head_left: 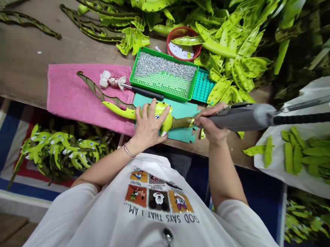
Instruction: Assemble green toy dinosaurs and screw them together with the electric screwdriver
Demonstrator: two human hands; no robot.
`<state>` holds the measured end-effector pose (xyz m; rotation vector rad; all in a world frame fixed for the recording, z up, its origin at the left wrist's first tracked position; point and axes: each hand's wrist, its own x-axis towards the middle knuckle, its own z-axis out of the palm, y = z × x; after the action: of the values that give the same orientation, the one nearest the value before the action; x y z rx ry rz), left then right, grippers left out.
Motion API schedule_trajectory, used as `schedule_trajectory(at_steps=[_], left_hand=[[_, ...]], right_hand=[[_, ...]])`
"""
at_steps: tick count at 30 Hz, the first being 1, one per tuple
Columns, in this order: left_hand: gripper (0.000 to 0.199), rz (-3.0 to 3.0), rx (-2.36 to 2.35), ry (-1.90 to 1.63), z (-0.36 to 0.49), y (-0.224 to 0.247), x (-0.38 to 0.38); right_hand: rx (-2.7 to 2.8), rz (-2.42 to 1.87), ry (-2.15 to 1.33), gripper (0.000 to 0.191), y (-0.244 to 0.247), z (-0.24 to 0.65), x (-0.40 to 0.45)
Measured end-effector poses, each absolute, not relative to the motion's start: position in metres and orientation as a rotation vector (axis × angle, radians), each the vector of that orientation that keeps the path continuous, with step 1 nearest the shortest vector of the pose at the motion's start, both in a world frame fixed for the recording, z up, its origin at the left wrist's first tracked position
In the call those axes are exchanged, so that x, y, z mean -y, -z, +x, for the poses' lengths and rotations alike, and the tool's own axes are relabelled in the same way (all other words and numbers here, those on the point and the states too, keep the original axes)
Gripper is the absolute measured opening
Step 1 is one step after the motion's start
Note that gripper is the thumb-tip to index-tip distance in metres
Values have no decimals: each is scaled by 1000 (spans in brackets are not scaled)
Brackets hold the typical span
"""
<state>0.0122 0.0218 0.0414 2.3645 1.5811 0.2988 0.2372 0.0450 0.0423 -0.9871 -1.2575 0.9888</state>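
A lime-green and olive plastic toy (120, 111) with an animal-like head and a long curved olive arm lies across the pink cloth and a teal mat (181, 134). My left hand (149, 126) grips its head from above, fingers spread around it. In my right hand (214, 129) is a grey electric screwdriver (244, 117), held nearly level. Its front end meets the toy's olive right end, where my fingers hide the tip. Just beyond my left hand lies a black-handled tool (147, 92), its metal shaft reaching to a crumpled red-and-white bundle (113, 80).
Small metal screws fill part of a green tray (163, 90). Behind it stands a red basket (170, 45) with white pieces. Loose lime-green parts (243, 53) pile up at the back right. A pink towel (65, 94) covers the left side. Finished-looking toys (59, 142) lie lower left.
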Motion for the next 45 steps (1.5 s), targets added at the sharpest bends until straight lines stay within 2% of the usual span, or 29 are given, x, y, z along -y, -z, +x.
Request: schedule_trajectory(at_steps=[3, 7, 11, 16, 20, 30, 34, 41, 45], left_hand=[[97, 2382, -1574, -321, -5, -42, -27], [96, 2419, -1580, -359, -30, -36, -38], [96, 2399, -1608, -371, -36, -30, -40], [103, 2339, -1702, -371, -27, -31, -36], [99, 2313, -1739, -374, -22, -32, -34], [98, 2280, -1777, -428, -17, -28, -36], [94, 2233, -1823, -431, -11, -29, -36], [96, 2237, -1824, -370, -8, -26, -35], [93, 2249, -1831, -311, -9, -28, -35]], right_hand=[[1290, -872, -970, 23, -61, 230, -55], [1161, -835, -711, 29, -75, 208, -85], [1003, -921, -600, 38, -59, 182, -125], [977, -923, -662, 37, -29, 169, -163], [1000, -986, -655, 38, -20, 167, -172], [1032, -1009, -684, 41, -11, 169, -175], [1044, -959, -664, 38, -22, 167, -173], [1086, -757, -848, 25, -69, 149, -103], [1182, -750, -990, 22, -74, 137, -64]])
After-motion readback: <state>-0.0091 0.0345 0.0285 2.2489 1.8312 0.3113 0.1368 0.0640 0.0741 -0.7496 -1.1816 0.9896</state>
